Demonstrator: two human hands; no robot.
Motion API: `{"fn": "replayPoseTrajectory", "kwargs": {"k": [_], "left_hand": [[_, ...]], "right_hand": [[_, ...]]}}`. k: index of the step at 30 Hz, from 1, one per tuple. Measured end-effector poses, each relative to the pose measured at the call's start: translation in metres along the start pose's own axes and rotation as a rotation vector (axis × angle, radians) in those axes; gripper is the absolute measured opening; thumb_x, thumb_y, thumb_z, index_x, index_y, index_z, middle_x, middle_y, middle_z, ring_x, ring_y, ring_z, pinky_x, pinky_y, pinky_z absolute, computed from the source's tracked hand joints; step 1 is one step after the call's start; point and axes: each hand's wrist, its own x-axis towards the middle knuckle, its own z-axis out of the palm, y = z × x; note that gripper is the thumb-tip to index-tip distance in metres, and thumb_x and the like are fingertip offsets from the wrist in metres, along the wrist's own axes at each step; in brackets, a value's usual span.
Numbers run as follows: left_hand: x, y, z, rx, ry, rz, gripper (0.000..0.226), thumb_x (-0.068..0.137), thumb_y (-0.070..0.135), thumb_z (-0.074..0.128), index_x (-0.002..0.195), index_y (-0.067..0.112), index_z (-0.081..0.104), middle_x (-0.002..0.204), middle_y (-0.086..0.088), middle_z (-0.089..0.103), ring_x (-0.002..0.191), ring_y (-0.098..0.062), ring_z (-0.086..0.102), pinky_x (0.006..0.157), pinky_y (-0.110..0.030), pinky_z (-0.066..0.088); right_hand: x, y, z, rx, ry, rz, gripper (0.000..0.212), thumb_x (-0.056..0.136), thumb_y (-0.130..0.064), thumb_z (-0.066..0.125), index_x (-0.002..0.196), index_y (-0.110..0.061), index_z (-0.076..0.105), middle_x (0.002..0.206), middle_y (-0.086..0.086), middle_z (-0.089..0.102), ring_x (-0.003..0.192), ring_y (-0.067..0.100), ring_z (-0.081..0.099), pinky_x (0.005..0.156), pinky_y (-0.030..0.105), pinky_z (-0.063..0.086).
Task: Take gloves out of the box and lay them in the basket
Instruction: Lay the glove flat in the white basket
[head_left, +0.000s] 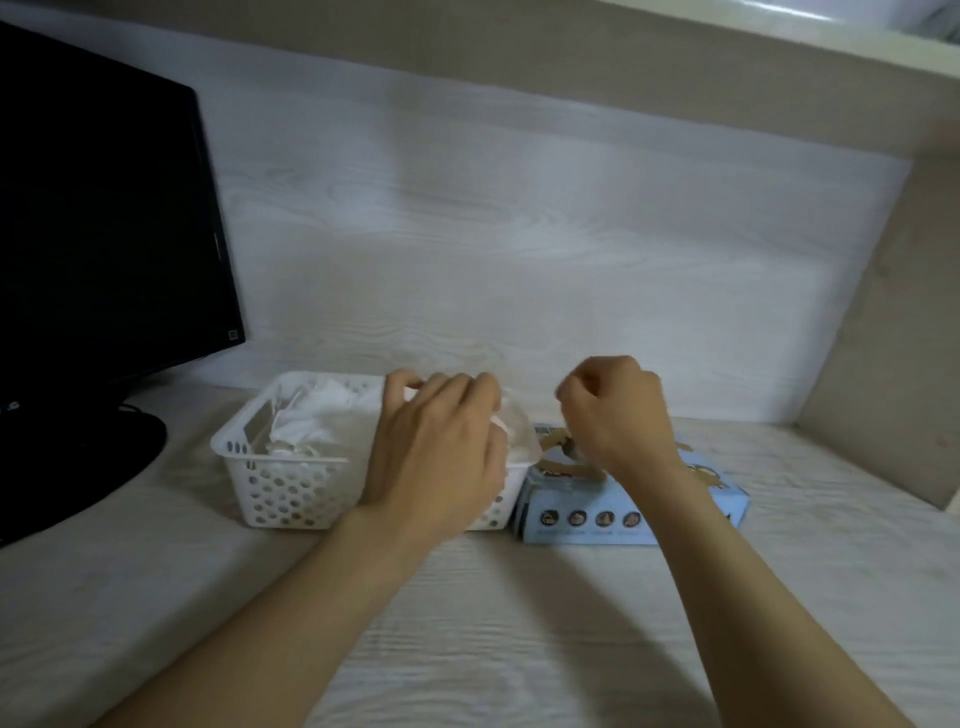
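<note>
A white perforated basket (283, 483) stands on the desk with several pale, crumpled gloves (322, 421) inside. Right beside it lies the light blue glove box (587, 519), its top opening torn. My left hand (436, 441) hovers over the basket's right end and grips a thin translucent glove (517, 423). Above the box opening, my right hand (618, 410) has its fingers curled tight and seems to pinch the same glove's other edge. The film is faint and blurred between the two hands.
A black monitor (104, 218) on a round black foot (78, 467) stands at the left, close to the basket. A pale wood-grain back panel (519, 234) rises behind, and a beige side wall (893, 322) closes the right.
</note>
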Motion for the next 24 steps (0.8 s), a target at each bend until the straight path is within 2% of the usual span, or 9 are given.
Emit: {"fn": "replayPoseTrajectory", "kwargs": {"k": [2,5,9,13,16,18,21,24], "left_hand": [[-0.004,0.014,0.011,0.002,-0.050,0.093,0.024,0.098,0.030,0.038,0.095,0.022,0.061,0.087,0.006,0.065,0.083,-0.020,0.058,0.097,-0.045,0.039],[-0.012,0.027,0.024,0.114,-0.113,0.135,0.028,0.097,0.034,0.043,0.102,0.020,0.066,0.091,0.003,0.066,0.093,-0.024,0.059,0.106,-0.052,0.036],[-0.011,0.036,0.030,0.229,-0.191,0.127,0.033,0.094,0.037,0.045,0.110,0.019,0.067,0.094,-0.001,0.067,0.098,-0.027,0.060,0.112,-0.061,0.030],[-0.010,0.036,0.034,0.301,-0.225,0.172,0.029,0.093,0.039,0.051,0.112,0.023,0.067,0.104,-0.003,0.064,0.102,-0.029,0.058,0.113,-0.062,0.028],[-0.008,0.035,0.035,0.318,-0.220,0.202,0.028,0.092,0.041,0.059,0.112,0.027,0.073,0.125,-0.005,0.062,0.109,-0.032,0.057,0.112,-0.064,0.026],[-0.008,0.035,0.036,0.308,-0.206,0.219,0.033,0.099,0.046,0.049,0.105,0.028,0.076,0.131,-0.003,0.061,0.110,-0.030,0.057,0.112,-0.065,0.025],[-0.009,0.034,0.037,0.296,-0.197,0.227,0.051,0.103,0.053,0.034,0.100,0.029,0.079,0.128,0.000,0.064,0.109,-0.027,0.058,0.113,-0.065,0.026],[-0.009,0.032,0.039,0.303,-0.197,0.229,0.050,0.103,0.054,0.037,0.097,0.030,0.080,0.125,0.002,0.065,0.108,-0.027,0.059,0.113,-0.065,0.026]], "right_hand": [[-0.004,0.021,-0.011,-0.111,0.001,0.093,0.023,0.089,-0.015,0.055,0.074,-0.008,0.071,0.062,0.008,0.067,0.053,0.027,0.059,0.050,0.036,0.048],[-0.014,0.041,-0.019,-0.254,-0.043,0.156,0.017,0.080,-0.022,0.061,0.075,-0.010,0.072,0.069,0.010,0.069,0.068,0.033,0.066,0.063,0.039,0.059],[-0.024,0.050,-0.018,-0.231,-0.142,0.142,0.036,0.068,-0.048,0.054,0.073,-0.018,0.074,0.064,0.001,0.070,0.064,0.023,0.066,0.064,0.039,0.060],[-0.023,0.055,-0.014,-0.196,-0.145,0.094,0.029,0.075,-0.052,0.060,0.069,-0.026,0.073,0.056,-0.009,0.067,0.065,0.010,0.063,0.083,0.037,0.052],[-0.020,0.063,-0.009,-0.207,-0.114,0.057,0.028,0.085,-0.046,0.067,0.067,-0.027,0.073,0.051,-0.009,0.062,0.061,0.008,0.059,0.085,0.038,0.047],[-0.019,0.065,-0.006,-0.167,-0.088,0.004,0.027,0.086,-0.046,0.061,0.071,-0.028,0.074,0.058,-0.011,0.064,0.066,0.008,0.060,0.082,0.038,0.047],[-0.018,0.068,-0.002,-0.097,0.005,-0.097,0.032,0.085,-0.055,0.050,0.087,-0.038,0.077,0.094,-0.012,0.066,0.093,0.012,0.063,0.089,0.046,0.052],[-0.015,0.070,0.002,-0.038,0.148,-0.214,0.027,0.096,-0.044,0.059,0.101,-0.030,0.081,0.101,-0.011,0.063,0.094,0.017,0.064,0.086,0.049,0.054]]}}
